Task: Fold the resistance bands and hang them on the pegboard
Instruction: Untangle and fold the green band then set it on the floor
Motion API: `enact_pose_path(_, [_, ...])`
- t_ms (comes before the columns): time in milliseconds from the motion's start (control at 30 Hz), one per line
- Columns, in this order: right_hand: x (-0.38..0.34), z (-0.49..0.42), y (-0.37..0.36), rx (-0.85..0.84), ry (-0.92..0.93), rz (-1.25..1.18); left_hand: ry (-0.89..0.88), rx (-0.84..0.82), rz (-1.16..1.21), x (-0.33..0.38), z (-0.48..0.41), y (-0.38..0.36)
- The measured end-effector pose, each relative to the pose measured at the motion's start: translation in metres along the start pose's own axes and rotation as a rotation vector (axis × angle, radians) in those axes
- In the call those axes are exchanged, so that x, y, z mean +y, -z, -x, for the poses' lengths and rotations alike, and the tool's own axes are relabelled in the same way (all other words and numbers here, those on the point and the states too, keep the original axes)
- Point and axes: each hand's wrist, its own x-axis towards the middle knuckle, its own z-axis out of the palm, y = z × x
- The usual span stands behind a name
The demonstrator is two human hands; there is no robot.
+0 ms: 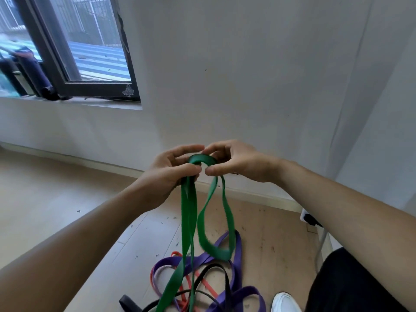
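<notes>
I read the green band (188, 221) as solid green, no print. In the pile below it: purple band (238, 251) solid purple, black band (227, 280) plain black, red band (206, 284) orange-red. Floor (45, 199) is pale wood planks, speckled with small dark flecks, browner scuffing near the pile. Wall (247, 75) plain off-white, skirting (258, 195) cream. Window frame (56, 52) near-black. Roof (99, 61) outside is striped blue and white. Shoe (284, 300) white, trouser leg (351, 284) black.
</notes>
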Motion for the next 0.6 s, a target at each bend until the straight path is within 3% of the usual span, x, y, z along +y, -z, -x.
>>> enact_pose_path(267, [-0.019,-0.004,-0.009,0.104,0.088,0.18,-0.036,0.044,-0.421,-0.014,0.005,0.01])
enact_pose_path(467, [-0.017,-0.002,0.006,0.181,0.068,0.147,-0.027,0.029,-0.502,-0.035,0.007,0.015])
enact_pose_path(600, [-0.005,0.001,0.022,0.165,0.025,0.105,-0.02,0.035,-0.42,-0.034,0.003,0.014])
